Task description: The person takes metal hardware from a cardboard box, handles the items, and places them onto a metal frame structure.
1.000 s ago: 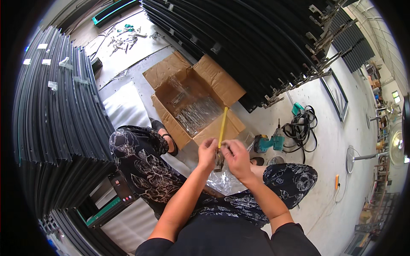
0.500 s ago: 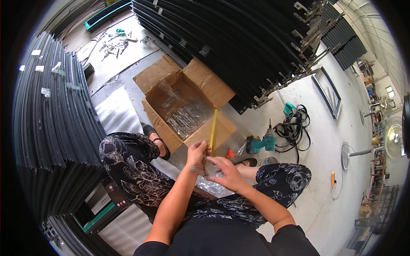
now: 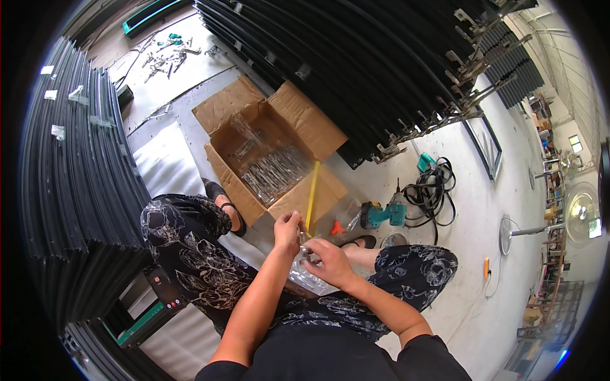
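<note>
My left hand (image 3: pixel 288 230) is closed, thumb against fingers, at the near side of an open cardboard box. Just below and to its right, my right hand (image 3: pixel 330 261) has its fingers curled in a pinch. A small shiny piece (image 3: pixel 303 240) shows between the two hands, mostly covered by fingers; its kind is unclear. Clear plastic wrapping (image 3: pixel 304 278) lies under the hands, above my lap. In the cardboard box (image 3: pixel 238 195) are rows of slim metal hardware pieces (image 3: pixel 276 174) in clear plastic. A yellow strip (image 3: pixel 312 198) leans over the box's near flap.
A teal cordless driver (image 3: pixel 384 214), an orange piece (image 3: pixel 337 227) and a coiled black cable (image 3: pixel 432 193) lie to the right. Stacks of black frames (image 3: pixel 82 165) rise at the left, with more black frames (image 3: pixel 356 70) ahead. Loose metal parts (image 3: pixel 171 58) lie far left. A fan (image 3: pixel 506 235) stands right.
My right hand's fingers have curled in from a more spread pose, close against my left hand. Clear plastic near my left wrist no longer shows there. The view has shifted slightly.
</note>
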`<state>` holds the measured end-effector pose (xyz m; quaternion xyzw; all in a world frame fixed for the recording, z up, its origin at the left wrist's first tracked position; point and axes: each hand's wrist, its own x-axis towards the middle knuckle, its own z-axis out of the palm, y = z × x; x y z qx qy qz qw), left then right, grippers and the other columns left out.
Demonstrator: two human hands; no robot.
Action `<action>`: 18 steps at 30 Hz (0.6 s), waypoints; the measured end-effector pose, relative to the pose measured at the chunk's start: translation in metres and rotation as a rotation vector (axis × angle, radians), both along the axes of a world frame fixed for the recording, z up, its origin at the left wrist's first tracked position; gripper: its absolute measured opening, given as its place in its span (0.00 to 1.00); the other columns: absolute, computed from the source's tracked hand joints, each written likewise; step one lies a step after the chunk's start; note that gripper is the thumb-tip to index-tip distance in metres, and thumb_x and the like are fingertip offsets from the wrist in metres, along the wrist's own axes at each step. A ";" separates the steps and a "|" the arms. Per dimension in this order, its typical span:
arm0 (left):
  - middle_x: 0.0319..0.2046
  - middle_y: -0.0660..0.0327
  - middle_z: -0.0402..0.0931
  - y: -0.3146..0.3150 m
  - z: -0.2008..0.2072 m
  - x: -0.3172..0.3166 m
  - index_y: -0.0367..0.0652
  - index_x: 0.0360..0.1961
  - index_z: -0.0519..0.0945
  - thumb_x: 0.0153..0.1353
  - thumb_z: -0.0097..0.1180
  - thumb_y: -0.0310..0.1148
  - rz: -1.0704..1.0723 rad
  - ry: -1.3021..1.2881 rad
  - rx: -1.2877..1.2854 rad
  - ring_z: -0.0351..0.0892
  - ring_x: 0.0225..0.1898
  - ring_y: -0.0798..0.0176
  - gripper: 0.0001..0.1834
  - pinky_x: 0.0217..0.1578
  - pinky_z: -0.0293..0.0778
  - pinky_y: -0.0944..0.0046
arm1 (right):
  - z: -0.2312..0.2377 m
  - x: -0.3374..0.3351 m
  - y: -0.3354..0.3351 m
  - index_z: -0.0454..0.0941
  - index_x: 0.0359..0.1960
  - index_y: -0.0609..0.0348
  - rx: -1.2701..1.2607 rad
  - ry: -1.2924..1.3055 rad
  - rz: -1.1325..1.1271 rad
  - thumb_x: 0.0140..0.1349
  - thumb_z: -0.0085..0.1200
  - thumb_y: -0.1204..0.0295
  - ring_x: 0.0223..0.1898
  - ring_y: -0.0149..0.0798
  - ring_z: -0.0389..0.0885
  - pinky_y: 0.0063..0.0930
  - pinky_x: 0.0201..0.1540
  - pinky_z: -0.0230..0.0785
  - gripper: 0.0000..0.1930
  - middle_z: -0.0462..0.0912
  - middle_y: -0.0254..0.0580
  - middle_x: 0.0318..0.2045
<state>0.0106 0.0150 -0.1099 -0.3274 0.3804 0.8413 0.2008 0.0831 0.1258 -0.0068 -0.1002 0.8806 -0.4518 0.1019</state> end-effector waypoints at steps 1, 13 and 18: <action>0.26 0.60 0.72 -0.001 0.000 0.000 0.34 0.40 0.72 0.61 0.54 0.29 0.004 0.038 -0.057 0.71 0.22 0.67 0.10 0.19 0.69 0.67 | 0.000 -0.001 0.002 0.73 0.40 0.55 0.003 -0.003 0.005 0.48 0.64 0.67 0.37 0.47 0.77 0.35 0.39 0.70 0.18 0.77 0.45 0.38; 0.22 0.60 0.70 0.003 -0.014 0.000 0.35 0.36 0.72 0.61 0.53 0.29 0.085 -0.090 -0.162 0.69 0.19 0.66 0.08 0.17 0.68 0.65 | 0.002 -0.007 0.002 0.77 0.35 0.59 0.047 0.070 0.098 0.48 0.62 0.70 0.34 0.45 0.77 0.33 0.36 0.71 0.12 0.75 0.43 0.34; 0.22 0.61 0.70 -0.004 -0.019 -0.003 0.36 0.34 0.72 0.62 0.54 0.30 0.070 -0.162 -0.092 0.69 0.20 0.65 0.07 0.18 0.69 0.64 | 0.003 -0.002 0.002 0.79 0.35 0.58 0.147 0.074 0.129 0.49 0.63 0.71 0.32 0.44 0.77 0.32 0.35 0.71 0.11 0.76 0.43 0.34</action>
